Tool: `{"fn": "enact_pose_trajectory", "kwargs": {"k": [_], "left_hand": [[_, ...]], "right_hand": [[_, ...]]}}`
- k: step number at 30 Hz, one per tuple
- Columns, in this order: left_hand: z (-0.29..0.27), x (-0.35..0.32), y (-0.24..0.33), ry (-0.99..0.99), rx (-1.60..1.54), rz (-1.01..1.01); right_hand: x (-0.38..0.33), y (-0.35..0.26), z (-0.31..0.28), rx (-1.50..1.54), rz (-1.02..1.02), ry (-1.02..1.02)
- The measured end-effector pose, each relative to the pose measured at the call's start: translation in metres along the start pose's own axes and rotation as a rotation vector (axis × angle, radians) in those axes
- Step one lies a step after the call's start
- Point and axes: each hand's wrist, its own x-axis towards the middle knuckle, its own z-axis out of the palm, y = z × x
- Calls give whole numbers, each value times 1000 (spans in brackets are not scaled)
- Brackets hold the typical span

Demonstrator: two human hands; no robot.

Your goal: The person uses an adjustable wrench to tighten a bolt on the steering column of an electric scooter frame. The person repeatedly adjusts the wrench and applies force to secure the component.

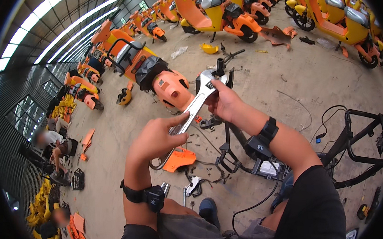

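And the left hand (154,137) has the handle of a long silver metal adjustable wrench (196,105) between thumb and fingers, while the right hand (223,101) grips it near the head! Just beyond the right hand stands an upright black metal tube (220,68), right beside the wrench's jaws; whether they touch, I can't tell.

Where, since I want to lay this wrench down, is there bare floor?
Bare floor lies between the black crate and the central orange panel. Around that panel it's crowded, with cables on its right and a white part nearer you.
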Motion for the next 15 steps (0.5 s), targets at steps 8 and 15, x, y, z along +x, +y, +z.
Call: {"fn": "enact_pose_trajectory", "kwargs": {"k": [8,15], "left_hand": [[38,-13,-2,86,-17,139],[43,-5,-5,-147,-764,-142]], "right_hand": [[-5,4,-3,-72,-65,37],[-14,-5,-3,-87,-64,99]]}}
